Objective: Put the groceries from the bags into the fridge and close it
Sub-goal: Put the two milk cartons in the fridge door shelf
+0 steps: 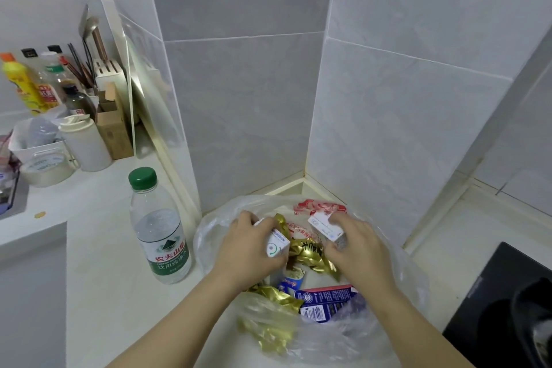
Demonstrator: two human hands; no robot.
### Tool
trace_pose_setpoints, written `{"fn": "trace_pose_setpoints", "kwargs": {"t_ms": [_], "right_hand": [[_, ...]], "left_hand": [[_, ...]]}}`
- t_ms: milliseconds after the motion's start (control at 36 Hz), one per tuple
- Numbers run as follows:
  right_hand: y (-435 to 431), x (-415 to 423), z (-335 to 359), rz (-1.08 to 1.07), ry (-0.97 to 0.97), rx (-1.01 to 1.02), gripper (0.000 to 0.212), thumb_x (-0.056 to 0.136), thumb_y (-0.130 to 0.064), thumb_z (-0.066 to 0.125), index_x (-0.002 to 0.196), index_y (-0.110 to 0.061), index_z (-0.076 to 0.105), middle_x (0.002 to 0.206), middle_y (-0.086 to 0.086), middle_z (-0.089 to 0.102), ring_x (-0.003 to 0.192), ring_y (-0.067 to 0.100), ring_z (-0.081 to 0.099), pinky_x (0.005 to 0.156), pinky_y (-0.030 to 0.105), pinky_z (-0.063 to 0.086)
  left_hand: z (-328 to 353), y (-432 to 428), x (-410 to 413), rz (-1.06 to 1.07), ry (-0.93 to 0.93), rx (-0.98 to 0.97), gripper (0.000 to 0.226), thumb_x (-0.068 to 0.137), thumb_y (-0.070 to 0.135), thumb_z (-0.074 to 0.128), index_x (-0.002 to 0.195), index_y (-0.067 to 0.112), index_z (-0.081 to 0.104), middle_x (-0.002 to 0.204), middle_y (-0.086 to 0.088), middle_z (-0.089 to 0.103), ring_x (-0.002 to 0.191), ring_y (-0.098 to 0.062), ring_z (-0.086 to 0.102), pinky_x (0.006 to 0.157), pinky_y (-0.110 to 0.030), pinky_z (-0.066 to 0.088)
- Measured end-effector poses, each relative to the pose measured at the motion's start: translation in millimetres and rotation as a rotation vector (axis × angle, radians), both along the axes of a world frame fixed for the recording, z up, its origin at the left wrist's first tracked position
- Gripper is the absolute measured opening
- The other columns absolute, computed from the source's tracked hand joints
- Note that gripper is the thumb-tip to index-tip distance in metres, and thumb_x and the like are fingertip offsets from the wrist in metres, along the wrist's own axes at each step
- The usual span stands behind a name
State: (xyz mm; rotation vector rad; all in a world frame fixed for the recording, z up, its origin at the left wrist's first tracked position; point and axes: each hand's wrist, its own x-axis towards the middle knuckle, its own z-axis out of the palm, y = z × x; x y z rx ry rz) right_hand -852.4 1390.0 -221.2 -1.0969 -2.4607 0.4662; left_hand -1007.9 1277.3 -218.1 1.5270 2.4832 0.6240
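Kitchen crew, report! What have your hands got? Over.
Left hand grips one white carton, right hand another white carton. Both over the open plastic bag. Water bottle upright left of it.

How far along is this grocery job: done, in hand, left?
Done: nothing visibly; no fridge is in view. In hand: the left hand grips a white carton, the right hand a second white carton, over the plastic bag. Left: gold packets and a blue box lie in the bag; everything awaits the fridge.

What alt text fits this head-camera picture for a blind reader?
The left hand grips one white carton and the right hand a second carton, above an open clear bag of groceries on a white counter. A green-capped bottle stands left of the bag, before tiled walls.
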Motion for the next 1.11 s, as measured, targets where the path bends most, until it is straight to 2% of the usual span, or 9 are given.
{"fn": "trace_pose_setpoints", "kwargs": {"t_ms": [139,278,444,556,639,750,889,1000,1111], "right_hand": [[-1.5,5.1,18.7,0.057,0.238,-0.203,0.044,0.076,-0.012,0.069,0.093,-0.046,0.047,0.107,-0.009,0.057,0.095,0.01,0.053,0.07,0.026,0.05],[-5.0,2.1,31.6,0.103,0.571,-0.517,0.043,0.076,0.007,0.065,0.083,-0.031,0.046,0.089,-0.015,0.064,0.093,0.005,0.062,0.064,0.024,0.056],[-8.3,-2.7,17.2,0.084,0.55,-0.714,0.036,0.078,0.012,0.061,0.086,-0.02,0.048,0.093,-0.012,0.065,0.093,0.01,0.063,0.059,0.027,0.057],[-8.5,-4.5,13.5,0.047,0.556,-0.755,0.033,0.081,0.009,0.06,0.09,-0.02,0.048,0.093,-0.012,0.064,0.091,0.006,0.062,0.058,0.023,0.057],[-10.0,-6.4,13.9,0.078,0.511,-0.761,0.036,0.081,0.007,0.061,0.092,-0.024,0.047,0.096,-0.014,0.063,0.089,0.003,0.061,0.056,0.021,0.055],[-13.0,-9.7,10.2,0.055,0.489,-0.767,0.034,0.082,0.003,0.062,0.092,-0.026,0.047,0.097,-0.013,0.063,0.084,0.002,0.063,0.055,0.021,0.055],[-16.2,-12.5,9.4,0.018,0.52,-0.804,0.033,0.082,0.004,0.062,0.092,-0.025,0.048,0.094,-0.014,0.063,0.081,0.006,0.066,0.052,0.024,0.056],[-17.2,-13.6,11.3,-0.013,0.624,-0.848,0.036,0.079,0.012,0.061,0.091,-0.02,0.05,0.092,-0.012,0.065,0.081,0.006,0.066,0.052,0.025,0.056],[-15.8,-16.0,9.8,0.025,0.571,-0.817,0.04,0.079,0.012,0.061,0.093,-0.024,0.051,0.103,-0.01,0.063,0.092,0.01,0.064,0.058,0.024,0.057]], "left_hand": [[20.6,-1.3,-11.2,-0.194,-0.04,0.063,0.044,0.072,0.022,0.07,0.114,0.03,0.057,0.116,0.006,0.037,0.112,-0.012,0.035,0.087,-0.021,0.034],[41.1,2.3,-24.3,-0.34,-0.13,-0.06,0.044,0.066,-0.004,0.064,0.099,0.024,0.062,0.114,0.009,0.039,0.108,-0.007,0.041,0.075,0.001,0.028],[25.5,0.8,-20.6,-0.406,-0.054,-0.174,0.028,0.07,0.006,0.066,0.09,0.023,0.057,0.12,0.009,0.043,0.106,-0.006,0.04,0.066,0.002,0.029],[18.5,-1.3,-13.8,-0.369,-0.155,-0.081,0.027,0.076,0.022,0.07,0.073,0.035,0.048,0.123,0.009,0.045,0.113,-0.007,0.042,0.084,-0.008,0.032],[8.6,-3.0,-11.1,-0.289,-0.171,0.0,0.027,0.08,0.016,0.065,0.099,0.03,0.053,0.13,0.013,0.038,0.121,-0.002,0.034,0.096,-0.011,0.027],[4.2,-7.3,-10.8,-0.136,-0.325,0.039,0.072,0.075,0.015,0.072,0.134,0.027,0.033,0.125,0.017,0.034,0.115,0.001,0.036,0.097,-0.015,0.034],[-2.8,-13.9,-11.2,0.0,-0.486,0.023,0.064,0.074,0.011,0.072,0.125,0.026,0.037,0.11,0.005,0.056,0.095,-0.01,0.059,0.079,-0.03,0.055],[-0.1,-15.8,-13.8,0.106,-0.608,0.068,0.053,0.076,0.007,0.071,0.113,0.026,0.039,0.103,0.007,0.054,0.087,-0.008,0.056,0.068,-0.021,0.054],[4.4,-13.5,-15.3,0.076,-0.567,0.019,0.05,0.078,0.008,0.07,0.117,0.023,0.043,0.103,0.006,0.056,0.083,-0.004,0.054,0.059,-0.011,0.047]]}}
